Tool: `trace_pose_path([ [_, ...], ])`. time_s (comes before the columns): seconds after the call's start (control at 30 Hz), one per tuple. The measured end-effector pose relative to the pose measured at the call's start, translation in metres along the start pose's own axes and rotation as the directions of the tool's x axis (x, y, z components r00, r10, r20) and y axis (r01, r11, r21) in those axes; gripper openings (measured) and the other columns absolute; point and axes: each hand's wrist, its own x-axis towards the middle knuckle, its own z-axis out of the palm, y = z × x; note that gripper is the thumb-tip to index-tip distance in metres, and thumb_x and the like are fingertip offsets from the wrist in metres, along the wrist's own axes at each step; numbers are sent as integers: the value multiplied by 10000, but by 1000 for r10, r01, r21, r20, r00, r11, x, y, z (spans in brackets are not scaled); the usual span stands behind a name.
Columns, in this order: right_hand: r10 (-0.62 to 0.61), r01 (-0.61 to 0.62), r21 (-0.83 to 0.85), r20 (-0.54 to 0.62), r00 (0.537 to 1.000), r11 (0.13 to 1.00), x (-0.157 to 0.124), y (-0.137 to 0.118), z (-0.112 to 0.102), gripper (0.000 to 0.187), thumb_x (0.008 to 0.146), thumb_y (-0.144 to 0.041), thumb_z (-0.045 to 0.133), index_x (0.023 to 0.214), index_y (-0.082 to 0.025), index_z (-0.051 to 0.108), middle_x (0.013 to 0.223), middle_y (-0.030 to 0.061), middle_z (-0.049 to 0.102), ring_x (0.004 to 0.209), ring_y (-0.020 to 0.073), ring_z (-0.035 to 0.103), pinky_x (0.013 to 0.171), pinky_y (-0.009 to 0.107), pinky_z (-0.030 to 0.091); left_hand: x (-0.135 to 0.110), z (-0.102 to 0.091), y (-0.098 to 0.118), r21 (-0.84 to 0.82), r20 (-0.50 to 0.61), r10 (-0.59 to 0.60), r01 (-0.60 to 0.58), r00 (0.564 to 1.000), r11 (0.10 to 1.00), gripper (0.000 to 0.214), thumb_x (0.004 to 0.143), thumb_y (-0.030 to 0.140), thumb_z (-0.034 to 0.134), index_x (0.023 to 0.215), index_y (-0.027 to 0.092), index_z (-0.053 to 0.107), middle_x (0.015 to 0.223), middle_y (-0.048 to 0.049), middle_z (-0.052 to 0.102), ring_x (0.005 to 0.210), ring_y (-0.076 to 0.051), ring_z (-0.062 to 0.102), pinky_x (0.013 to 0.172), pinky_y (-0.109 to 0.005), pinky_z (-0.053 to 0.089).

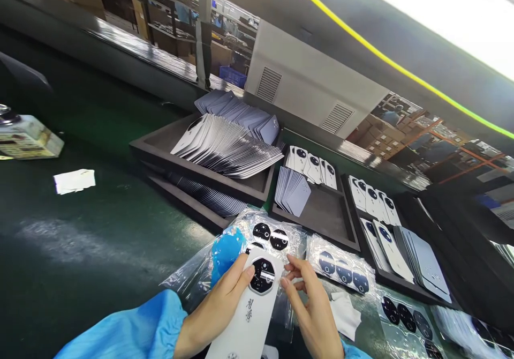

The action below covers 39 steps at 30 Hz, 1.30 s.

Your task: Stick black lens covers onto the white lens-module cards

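Note:
My left hand (223, 300) is closed around a white phone back cover (244, 327), its thumb lying by the round black camera lens cover (263, 276) near the top. Dark lettering runs below that lens cover. My right hand (307, 300) is at the cover's right edge, fingers bent and apart, with nothing visible between them; whether the fingertips touch the edge I cannot tell. Just beyond the phone back cover, loose black lens covers (278, 239) lie on clear plastic bags, beside a crumpled blue piece (227, 249).
A dark tray (201, 162) of fanned phone back covers stands on another tray. More trays (329, 217) with covers reach to the right. Bagged lens covers (343, 270) and a white cloth (345, 316) lie right. At left are a folded white cloth (74, 181) and a bottle (30, 136).

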Motion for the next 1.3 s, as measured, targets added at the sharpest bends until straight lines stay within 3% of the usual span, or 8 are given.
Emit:
trace_pose_path([
  [0.1, 238, -266, 273, 132, 962, 924, 1, -5, 2, 517, 814, -612, 565, 1060, -158, 577, 779, 42, 626, 688, 167, 608, 659, 306, 531, -1, -1, 4, -25, 41, -56, 57, 998, 998, 539, 871, 496, 438, 1312, 198, 519, 1432, -38, 486, 1377, -254, 354, 1130, -353, 323],
  [0.23, 334, -430, 478, 277, 901, 766, 5, -11, 9, 558, 688, -666, 674, 886, -153, 581, 615, -20, 557, 539, 115, 526, 555, 259, 471, -2, 0, 6, -55, 86, -9, 14, 996, 998, 459, 898, 503, 386, 1184, 214, 597, 1231, -56, 651, 1212, -263, 533, 1012, -345, 446],
  [0.33, 341, -430, 542, 262, 903, 722, 4, -6, 17, 512, 676, -641, 703, 788, -160, 567, 572, -32, 544, 476, 88, 480, 491, 228, 424, -2, 0, 7, -64, 107, -5, 11, 994, 998, 424, 908, 501, 369, 1083, 215, 628, 1021, -56, 710, 1051, -258, 611, 908, -336, 502],
  [0.43, 325, -396, 575, 227, 918, 716, 2, 2, 23, 475, 704, -610, 700, 774, -155, 581, 572, -27, 552, 468, 79, 472, 479, 212, 407, -3, -2, 9, -53, 124, 7, -1, 992, 999, 415, 921, 483, 350, 1083, 215, 623, 1008, -52, 701, 1034, -252, 613, 917, -330, 487],
  [0.6, 342, -418, 557, 241, 908, 718, 3, -5, 19, 491, 679, -623, 712, 758, -157, 577, 571, -27, 552, 471, 80, 472, 485, 215, 395, -3, -4, 8, -33, 147, -28, 33, 989, 999, 468, 925, 512, 352, 1230, 220, 555, 1227, -59, 645, 1090, -264, 605, 948, -350, 468],
  [0.8, 375, -456, 532, 259, 890, 714, 8, -19, 12, 515, 628, -636, 739, 749, -167, 565, 592, -26, 550, 520, 98, 496, 522, 228, 401, -2, -2, 1, -46, 75, -77, 80, 994, 996, 551, 916, 484, 400, 1387, 199, 433, 1490, -34, 404, 1417, -240, 269, 1163, -359, 249],
  [1.03, 378, -435, 528, 219, 900, 729, 6, -14, 15, 527, 617, -648, 740, 703, -168, 540, 574, -31, 532, 500, 88, 486, 482, 211, 381, 1, -4, 7, -59, 155, 33, -24, 987, 998, 412, 874, 507, 466, 1120, 213, 617, 1147, -77, 680, 1151, -283, 570, 956, -356, 484],
  [1.3, 368, -422, 521, 211, 906, 742, 4, -21, 14, 509, 655, -659, 705, 714, -182, 537, 568, -41, 518, 494, 97, 510, 513, 230, 444, 2, -3, 14, -144, 225, 41, -8, 973, 989, 375, 733, 262, 599, 1099, 203, 547, 1033, -37, 696, 991, -236, 629, 860, -331, 517],
])
